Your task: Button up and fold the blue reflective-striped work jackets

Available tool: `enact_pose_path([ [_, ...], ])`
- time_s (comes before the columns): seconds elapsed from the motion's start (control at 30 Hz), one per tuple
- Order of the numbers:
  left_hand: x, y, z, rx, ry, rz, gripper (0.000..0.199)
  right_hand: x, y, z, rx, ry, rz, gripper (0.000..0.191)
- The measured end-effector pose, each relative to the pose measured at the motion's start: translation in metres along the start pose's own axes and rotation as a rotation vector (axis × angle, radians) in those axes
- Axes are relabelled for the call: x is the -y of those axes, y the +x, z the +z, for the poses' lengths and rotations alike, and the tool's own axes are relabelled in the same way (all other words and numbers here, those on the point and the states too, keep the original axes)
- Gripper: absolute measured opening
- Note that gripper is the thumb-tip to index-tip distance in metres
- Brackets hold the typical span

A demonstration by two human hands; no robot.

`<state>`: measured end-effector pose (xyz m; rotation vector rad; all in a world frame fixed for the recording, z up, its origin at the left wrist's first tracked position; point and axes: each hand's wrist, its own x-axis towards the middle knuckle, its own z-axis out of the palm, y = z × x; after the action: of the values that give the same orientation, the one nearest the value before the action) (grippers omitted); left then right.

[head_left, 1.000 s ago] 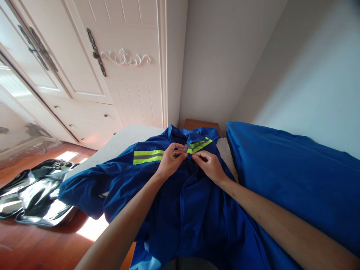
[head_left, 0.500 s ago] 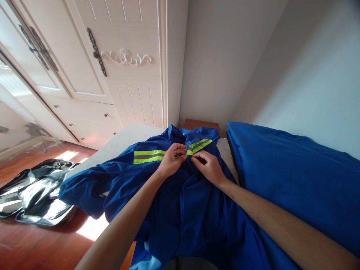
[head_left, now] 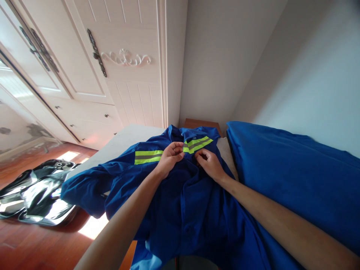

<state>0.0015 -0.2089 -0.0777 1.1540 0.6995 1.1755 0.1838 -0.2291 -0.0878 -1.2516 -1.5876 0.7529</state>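
Observation:
A blue work jacket point(head_left: 165, 202) with yellow-and-grey reflective strips lies spread out, its collar at the far end. My left hand point(head_left: 170, 157) pinches the jacket's front edge at the inner end of the right-hand reflective strip point(head_left: 198, 144). Just below that strip, my right hand point(head_left: 208, 163) is closed with thumb and fingers together on the jacket's front. Whatever lies between the right fingertips is too small to make out. The other reflective strip point(head_left: 147, 157) shows left of my left hand. One sleeve point(head_left: 84, 191) hangs over the left edge.
The jacket rests on a pale flat surface point(head_left: 123, 137). Folded blue fabric point(head_left: 289, 180) lies on the right by the wall. A white wardrobe point(head_left: 135, 90) stands behind at left. On the wooden floor point(head_left: 33, 243) lies a shiny black bag point(head_left: 39, 195).
My right hand has moved slightly right, away from my left hand. More of the right-hand reflective strip now shows, and its inner end has shifted a little left.

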Motion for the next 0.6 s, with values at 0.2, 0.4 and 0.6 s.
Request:
enact_pose_path([
  [0.2,-0.001,-0.001,0.000,0.006,0.007,-0.013,0.044,0.007,-0.006,0.002,-0.004,-0.005,-0.153,0.018],
  [0.4,0.000,0.000,0.000,-0.031,0.041,-0.041,0.044,0.008,-0.010,0.001,0.057,-0.153,-0.379,0.020],
  [0.6,0.001,0.000,0.000,-0.037,0.087,-0.061,0.041,0.006,-0.011,0.001,0.055,-0.290,-0.506,0.022],
])
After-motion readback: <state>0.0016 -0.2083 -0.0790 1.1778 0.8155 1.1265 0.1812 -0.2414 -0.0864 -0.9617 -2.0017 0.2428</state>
